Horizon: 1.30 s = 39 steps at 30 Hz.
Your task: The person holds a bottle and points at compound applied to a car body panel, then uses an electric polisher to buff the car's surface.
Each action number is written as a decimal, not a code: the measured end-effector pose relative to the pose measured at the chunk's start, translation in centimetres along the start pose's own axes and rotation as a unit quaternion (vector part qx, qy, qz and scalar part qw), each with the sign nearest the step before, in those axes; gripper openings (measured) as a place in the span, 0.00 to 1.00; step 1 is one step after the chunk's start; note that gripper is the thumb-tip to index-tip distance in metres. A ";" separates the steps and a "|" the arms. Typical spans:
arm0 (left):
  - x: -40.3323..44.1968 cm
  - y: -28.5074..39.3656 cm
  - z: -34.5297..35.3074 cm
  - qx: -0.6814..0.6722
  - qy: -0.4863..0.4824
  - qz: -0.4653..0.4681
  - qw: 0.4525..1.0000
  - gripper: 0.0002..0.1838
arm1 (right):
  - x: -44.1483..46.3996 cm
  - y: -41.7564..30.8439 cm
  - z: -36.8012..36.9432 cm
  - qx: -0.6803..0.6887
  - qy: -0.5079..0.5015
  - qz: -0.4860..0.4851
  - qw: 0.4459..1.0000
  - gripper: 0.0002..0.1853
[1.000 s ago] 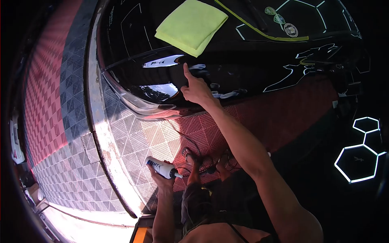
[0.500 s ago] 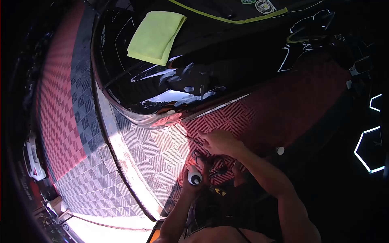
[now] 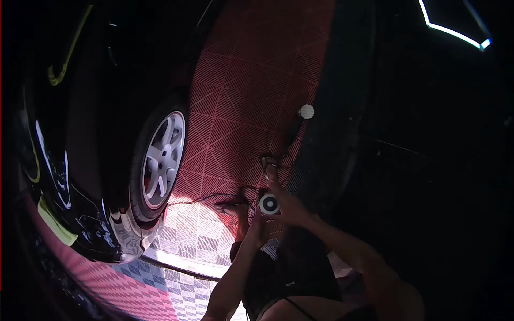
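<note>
A white bottle [image 3: 269,204] is seen end-on, its round end with a dark ring facing up between my hands. My left hand [image 3: 261,230] is wrapped round its lower left side. From the right, my right hand [image 3: 290,209] closes against the same bottle, with its fingers partly hidden. A folded yellow-green cloth [image 3: 56,222] lies on the black car [image 3: 88,160] at the far left.
The car's silver wheel [image 3: 163,160] stands left of my feet. A black cable [image 3: 201,200] runs over the red tiled floor [image 3: 230,101] by my feet. Beyond them lies a round white object [image 3: 307,111] with a dark body.
The view has swung right and along the car's side, bringing the wheel into sight. My right hand, earlier pointing at the black panel, has come down to the bottle beside my left hand.
</note>
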<state>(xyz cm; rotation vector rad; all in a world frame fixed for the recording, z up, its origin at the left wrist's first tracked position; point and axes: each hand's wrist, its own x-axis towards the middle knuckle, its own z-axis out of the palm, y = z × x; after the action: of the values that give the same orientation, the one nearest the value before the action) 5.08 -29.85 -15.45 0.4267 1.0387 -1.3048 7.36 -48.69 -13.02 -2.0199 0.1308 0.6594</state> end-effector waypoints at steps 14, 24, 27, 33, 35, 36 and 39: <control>37.7 14.3 3.1 0.767 0.141 0.314 0.542 0.21 | 9.6 48.9 -11.3 0.243 0.594 0.416 0.644 0.52; 60.6 15.8 8.6 0.775 0.334 0.328 0.425 0.49 | 9.5 54.1 -3.3 0.407 0.636 0.312 0.577 0.52; 58.6 17.3 8.5 0.782 0.245 0.263 0.509 0.47 | 5.8 47.7 0.9 0.477 0.524 0.339 0.619 0.52; 38.4 16.0 13.5 0.512 -0.106 0.129 0.843 0.51 | 2.8 37.5 -0.3 0.490 0.462 0.284 0.682 0.37; 33.1 16.0 8.2 0.361 -0.141 0.072 0.919 0.45 | 3.8 33.6 -3.7 0.417 0.443 0.242 0.756 0.35; 30.6 13.1 10.0 0.223 0.047 0.108 0.968 0.47 | 4.6 31.8 -5.8 0.332 0.424 0.201 0.818 0.32; 22.3 9.2 18.8 0.098 -0.326 0.167 0.925 0.45 | 7.4 24.5 -11.3 0.435 0.277 0.106 0.850 0.41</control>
<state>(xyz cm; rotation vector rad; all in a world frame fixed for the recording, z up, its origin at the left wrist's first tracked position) 18.97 -54.79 -26.55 0.2693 0.2617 -1.1217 9.46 -69.65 -31.43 -1.2427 0.8506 0.0625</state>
